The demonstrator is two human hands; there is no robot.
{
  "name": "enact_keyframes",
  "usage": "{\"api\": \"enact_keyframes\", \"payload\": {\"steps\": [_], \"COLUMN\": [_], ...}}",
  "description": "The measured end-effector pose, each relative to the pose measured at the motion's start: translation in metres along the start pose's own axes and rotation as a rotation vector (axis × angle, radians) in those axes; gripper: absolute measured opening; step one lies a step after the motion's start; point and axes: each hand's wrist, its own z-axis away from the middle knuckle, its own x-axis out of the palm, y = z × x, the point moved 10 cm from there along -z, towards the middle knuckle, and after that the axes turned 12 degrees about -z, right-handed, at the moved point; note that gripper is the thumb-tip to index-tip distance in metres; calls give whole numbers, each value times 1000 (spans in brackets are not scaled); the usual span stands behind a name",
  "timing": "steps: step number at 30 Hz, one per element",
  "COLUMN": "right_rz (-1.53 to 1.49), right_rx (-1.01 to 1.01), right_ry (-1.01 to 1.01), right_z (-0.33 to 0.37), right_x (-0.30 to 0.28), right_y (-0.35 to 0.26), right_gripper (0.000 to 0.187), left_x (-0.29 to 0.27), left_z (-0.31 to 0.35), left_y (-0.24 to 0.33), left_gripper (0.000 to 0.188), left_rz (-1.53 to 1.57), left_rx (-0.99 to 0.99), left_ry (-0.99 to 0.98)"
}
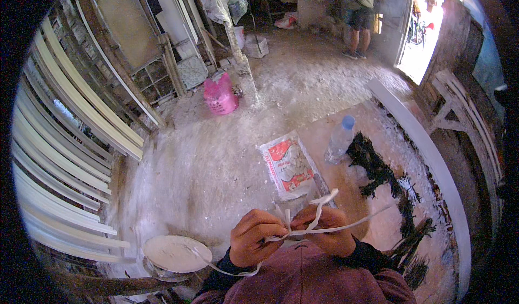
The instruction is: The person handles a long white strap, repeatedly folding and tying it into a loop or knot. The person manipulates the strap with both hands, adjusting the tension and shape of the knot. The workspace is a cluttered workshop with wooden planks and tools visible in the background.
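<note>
The white strip (319,217) looks thin, limp and light, a flat band of cloth or fibre, perhaps wet with plaster, so it would likely sag, twist and slip unless pinched firmly close to the spot being worked; it seems in no way fragile. It sits low in the middle of the frame, running between both hands: the left hand (254,239) is closed on it with thumb and fingers pressed together near the strip's middle, and the right hand (324,231) is closed on it just beside, a loop rising above the knuckles. One loose end trails right toward the table, another droops down to the lower left under the left wrist. Below the left hand, at the lower left, stands a bowl (173,255) filled with white paste. Above the hands, on the dusty table (378,223), lie a red and white bag (286,166), a clear plastic bottle (339,139) with a blue cap and dark fibre bundles (373,163). A pink bag (220,94) rests on the floor at the upper middle, and a person (359,12) stands near the doorway at the top
</note>
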Motion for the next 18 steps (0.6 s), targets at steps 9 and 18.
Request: {"api": "enact_keyframes", "payload": {"steps": [9,18], "right_rz": [739,600], "right_rx": [204,-279], "right_ry": [-436,256], "right_z": [19,26], "right_x": [-27,-84], "right_y": [-3,-92], "right_gripper": [15,11], "left_x": [-4,12], "left_z": [5,-3], "left_y": [8,13], "left_gripper": [25,24], "left_rz": [-113,-97], "left_rx": [50,116], "left_ry": [19,2]}}
